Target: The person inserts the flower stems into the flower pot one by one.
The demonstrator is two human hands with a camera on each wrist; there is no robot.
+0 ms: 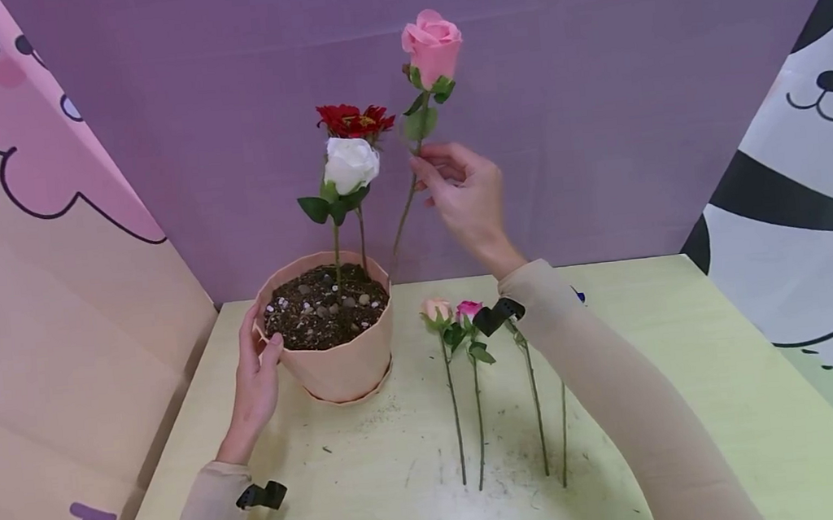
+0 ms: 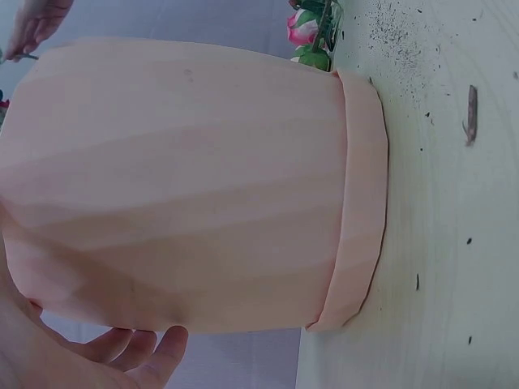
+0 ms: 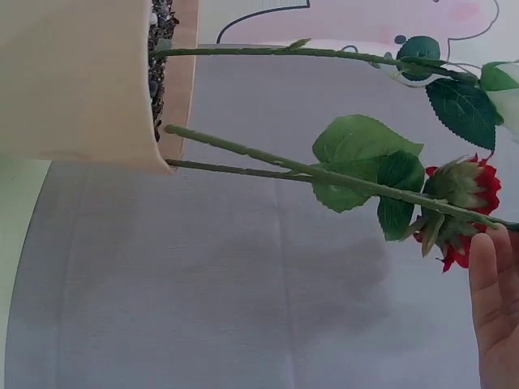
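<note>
My right hand (image 1: 466, 195) pinches the stem of a pink rose (image 1: 432, 46) upright above the pot's right side. In the right wrist view the rose stem (image 3: 251, 151) ends close to the rim; whether it touches the soil I cannot tell. The peach flower pot (image 1: 340, 368) is filled with dark soil (image 1: 317, 308) dotted with pebbles. A white rose (image 1: 352, 165) and red flowers (image 1: 354, 120) stand planted there. My left hand (image 1: 255, 379) holds the pot's left side, thumb at the rim and fingers along the outer wall (image 2: 186, 186).
Right of the pot, a peach rose (image 1: 437, 311) and a magenta rose (image 1: 469, 310) lie on the table (image 1: 375, 475). Two more stems (image 1: 536, 406) lie beside them, their heads mostly behind my right forearm. Soil crumbs are scattered about. A purple backdrop (image 1: 596, 115) rises behind.
</note>
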